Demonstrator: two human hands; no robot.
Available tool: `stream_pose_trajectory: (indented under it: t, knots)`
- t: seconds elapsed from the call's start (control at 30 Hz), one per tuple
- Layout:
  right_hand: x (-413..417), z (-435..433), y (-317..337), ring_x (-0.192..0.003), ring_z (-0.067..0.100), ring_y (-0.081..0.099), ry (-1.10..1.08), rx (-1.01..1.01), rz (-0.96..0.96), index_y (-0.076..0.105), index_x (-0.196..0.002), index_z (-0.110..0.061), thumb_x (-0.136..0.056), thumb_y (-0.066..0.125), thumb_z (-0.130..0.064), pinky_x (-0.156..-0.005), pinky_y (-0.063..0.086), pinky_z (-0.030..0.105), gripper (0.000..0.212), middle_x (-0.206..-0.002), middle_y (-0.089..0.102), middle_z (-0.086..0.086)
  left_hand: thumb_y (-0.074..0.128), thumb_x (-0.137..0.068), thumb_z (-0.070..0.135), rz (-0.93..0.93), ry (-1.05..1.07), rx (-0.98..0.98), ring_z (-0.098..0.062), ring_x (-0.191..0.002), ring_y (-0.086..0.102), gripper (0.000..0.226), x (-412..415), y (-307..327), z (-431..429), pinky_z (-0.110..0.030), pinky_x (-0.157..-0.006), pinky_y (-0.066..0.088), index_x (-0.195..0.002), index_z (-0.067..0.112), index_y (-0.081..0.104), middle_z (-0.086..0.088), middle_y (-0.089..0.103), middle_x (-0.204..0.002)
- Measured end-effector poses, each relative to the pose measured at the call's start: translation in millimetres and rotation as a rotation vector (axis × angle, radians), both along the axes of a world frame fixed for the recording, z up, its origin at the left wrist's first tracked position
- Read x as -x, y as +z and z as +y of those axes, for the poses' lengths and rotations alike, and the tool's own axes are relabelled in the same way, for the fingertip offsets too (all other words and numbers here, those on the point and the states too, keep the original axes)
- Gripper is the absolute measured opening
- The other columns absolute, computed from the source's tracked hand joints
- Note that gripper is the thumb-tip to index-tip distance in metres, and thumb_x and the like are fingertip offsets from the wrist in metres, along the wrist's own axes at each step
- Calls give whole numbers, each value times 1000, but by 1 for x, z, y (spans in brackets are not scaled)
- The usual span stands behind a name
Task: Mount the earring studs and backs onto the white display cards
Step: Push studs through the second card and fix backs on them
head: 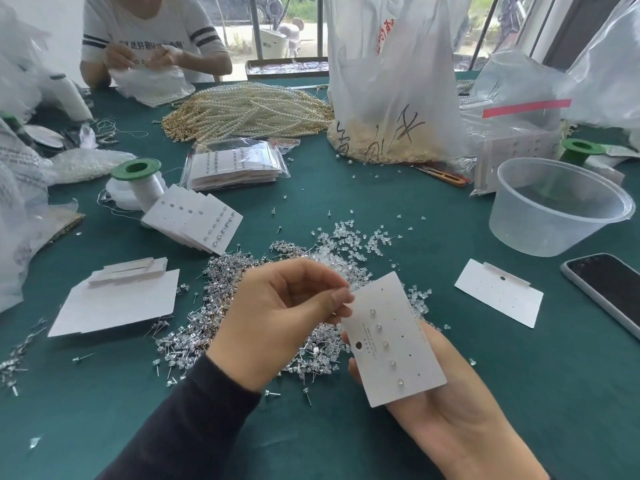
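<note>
The right hand lies palm up nearest the camera. Its fingers curl up behind a card, and two fingertips show past the card's left edge, so it grips the card from beneath. The card is a stiff, matte white rectangle with rounded corners, tilted, held above the table, which has a smooth teal cloth over it. The card has one punched hang hole near its left edge, rows of tiny pinholes and a line of fine print. Five small clear studs sit in a column down its middle.

The left hand, in a dark sleeve, is curled. Its thumb and forefinger pinch the card's upper-left edge. Whether a stud or back is also between them is too small to tell.

Under and behind the hands a glittery heap of loose studs with thin metal posts covers the cloth. It merges into a scatter of clear, bead-like backs.

To the right lie a blank card, a glossy dark phone and a round translucent tub. To the left are flat white sheets, then a fanned stack of filled cards beside a green-capped spool. Further back lie bagged cards, a mound of pearl strands and a crinkled bag. A second person sits across the table.
</note>
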State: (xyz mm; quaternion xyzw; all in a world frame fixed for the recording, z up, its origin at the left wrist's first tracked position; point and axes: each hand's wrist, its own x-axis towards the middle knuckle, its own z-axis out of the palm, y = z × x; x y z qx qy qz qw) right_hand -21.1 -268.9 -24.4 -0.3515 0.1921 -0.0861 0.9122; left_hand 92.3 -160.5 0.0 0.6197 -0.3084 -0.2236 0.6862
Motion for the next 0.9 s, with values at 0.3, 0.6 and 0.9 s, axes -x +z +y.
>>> stream_pose_trajectory:
  t: [0.3,0.6,0.9]
  knots:
    - [1,3,3,-60,16,58,20,64,-5,72,-85,-10,-63,64,-16,-56,50,28,23,-73,64,9,72,-71,3,-314,0,-109,-18,-68,62,10,2,-3,-2,-22,-62,51,-71,12,71,-2,67,-73]
    - [1,5,4,-61,12,55,28,179,-3,73,-88,-12,-67,64,-17,-62,45,25,23,-74,64,5,72,-69,15,-306,18,-135,-17,-62,60,3,4,-4,-2,-24,-58,51,-70,14,69,-3,67,-68]
    - [-4,13,-2,-80,9,63,-409,965,31,71,-89,-31,-85,64,-20,-63,48,16,15,-84,69,-7,64,-76,49,-369,136,-181,-20,-55,63,34,14,-4,-6,-39,-53,53,-73,16,74,-5,69,-60]
